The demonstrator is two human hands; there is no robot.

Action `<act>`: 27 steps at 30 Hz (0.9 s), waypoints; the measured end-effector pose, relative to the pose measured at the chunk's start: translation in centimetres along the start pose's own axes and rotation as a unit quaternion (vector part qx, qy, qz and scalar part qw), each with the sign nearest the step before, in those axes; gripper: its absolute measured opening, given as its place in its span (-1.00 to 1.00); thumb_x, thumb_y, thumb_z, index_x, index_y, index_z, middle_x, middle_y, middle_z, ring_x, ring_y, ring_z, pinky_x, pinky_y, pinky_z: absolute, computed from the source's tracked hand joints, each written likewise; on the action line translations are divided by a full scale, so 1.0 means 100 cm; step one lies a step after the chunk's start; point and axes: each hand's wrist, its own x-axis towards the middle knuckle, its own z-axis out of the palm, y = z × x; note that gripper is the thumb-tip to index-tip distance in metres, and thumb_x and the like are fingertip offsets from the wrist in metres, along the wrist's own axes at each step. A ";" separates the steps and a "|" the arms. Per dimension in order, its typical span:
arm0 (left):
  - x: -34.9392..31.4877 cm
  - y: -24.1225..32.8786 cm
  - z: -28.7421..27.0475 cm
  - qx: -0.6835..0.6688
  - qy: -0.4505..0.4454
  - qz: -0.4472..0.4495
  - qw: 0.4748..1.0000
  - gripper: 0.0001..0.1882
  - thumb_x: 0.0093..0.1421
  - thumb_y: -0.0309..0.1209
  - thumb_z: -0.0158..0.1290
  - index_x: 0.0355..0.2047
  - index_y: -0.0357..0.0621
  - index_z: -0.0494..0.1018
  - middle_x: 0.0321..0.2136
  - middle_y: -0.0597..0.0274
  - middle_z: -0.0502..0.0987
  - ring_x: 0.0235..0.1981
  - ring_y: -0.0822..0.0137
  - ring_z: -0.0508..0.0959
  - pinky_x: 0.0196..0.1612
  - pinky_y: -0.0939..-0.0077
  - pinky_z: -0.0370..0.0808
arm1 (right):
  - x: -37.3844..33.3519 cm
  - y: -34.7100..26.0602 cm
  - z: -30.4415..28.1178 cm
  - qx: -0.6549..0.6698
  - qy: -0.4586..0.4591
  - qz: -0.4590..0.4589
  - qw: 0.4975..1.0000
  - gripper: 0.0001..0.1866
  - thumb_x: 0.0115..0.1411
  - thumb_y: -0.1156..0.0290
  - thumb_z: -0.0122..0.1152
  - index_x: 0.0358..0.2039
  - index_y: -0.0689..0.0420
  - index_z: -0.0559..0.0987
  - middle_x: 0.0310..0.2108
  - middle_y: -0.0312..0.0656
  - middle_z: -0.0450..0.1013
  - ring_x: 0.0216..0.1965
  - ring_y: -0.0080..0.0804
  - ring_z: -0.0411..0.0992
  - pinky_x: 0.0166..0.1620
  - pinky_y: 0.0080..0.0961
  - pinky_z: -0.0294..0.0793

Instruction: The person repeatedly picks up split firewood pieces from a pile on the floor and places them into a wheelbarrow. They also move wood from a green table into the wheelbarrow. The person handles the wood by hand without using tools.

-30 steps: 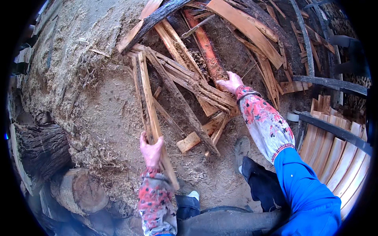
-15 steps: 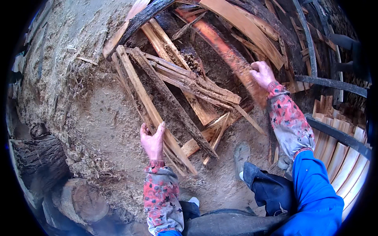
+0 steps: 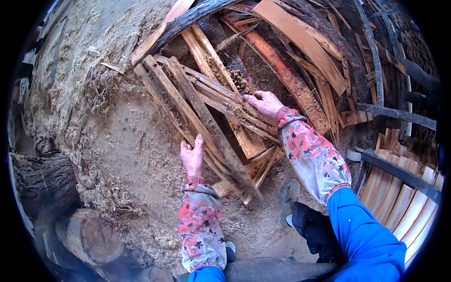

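My left hand (image 3: 192, 159) is closed on the lower part of some long, narrow wood strips (image 3: 184, 113), thumb on the near side. A darker, rough strip (image 3: 206, 115) lies against them, its lower end blurred by motion. My right hand (image 3: 266, 104) reaches across to a splintered split piece of wood (image 3: 221, 97), its fingers closed at the upper edge; the fingertips are partly hidden. Under these pieces lie paler split lengths (image 3: 199, 50). Right of my right hand, a reddish-orange slab (image 3: 282, 68) rests on the pile, untouched.
A broad tan board (image 3: 303, 44) and dark bark-edged wood (image 3: 192, 21) lie at the far side. Cut logs (image 3: 96, 236) sit at the lower left. Stacked pale slats (image 3: 399, 199) stand at the right behind a dark curved bar (image 3: 399, 174). Shavings cover the ground (image 3: 136, 141).
My right hand has let go of the reddish slab and moved left to the splintered piece. The slab now lies still. The strips at my left hand have drawn closer together.
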 end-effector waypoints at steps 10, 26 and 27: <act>-0.004 0.001 0.007 -0.057 -0.051 -0.071 0.995 -0.59 0.12 -0.36 0.25 -0.12 -0.27 0.36 -0.18 0.21 0.50 -0.21 0.44 0.48 -0.11 0.51 0.41 | -0.030 -0.015 0.039 -0.024 0.030 0.034 0.999 0.02 -0.14 -0.25 0.36 0.05 0.41 0.31 0.01 0.21 0.38 0.07 -0.07 0.37 0.13 -0.34 0.31; -0.006 0.011 -0.002 -0.130 -0.140 -0.136 0.972 -0.58 0.15 -0.36 0.22 -0.04 -0.22 0.37 -0.23 0.30 0.50 -0.26 0.46 0.49 -0.18 0.57 0.46 | -0.070 -0.041 0.070 0.156 -0.050 -0.038 0.986 -0.13 -0.04 0.00 0.40 0.16 0.29 0.31 0.07 0.00 0.39 0.10 -0.24 0.34 0.19 -0.39 0.25; -0.004 0.012 -0.004 -0.113 -0.145 -0.162 0.970 -0.60 0.15 -0.34 0.22 -0.06 -0.20 0.38 -0.26 0.33 0.49 -0.29 0.48 0.49 -0.22 0.59 0.44 | -0.072 -0.043 0.069 0.159 -0.054 -0.029 0.985 -0.13 -0.05 0.00 0.40 0.15 0.29 0.31 0.06 0.00 0.40 0.10 -0.24 0.35 0.18 -0.40 0.26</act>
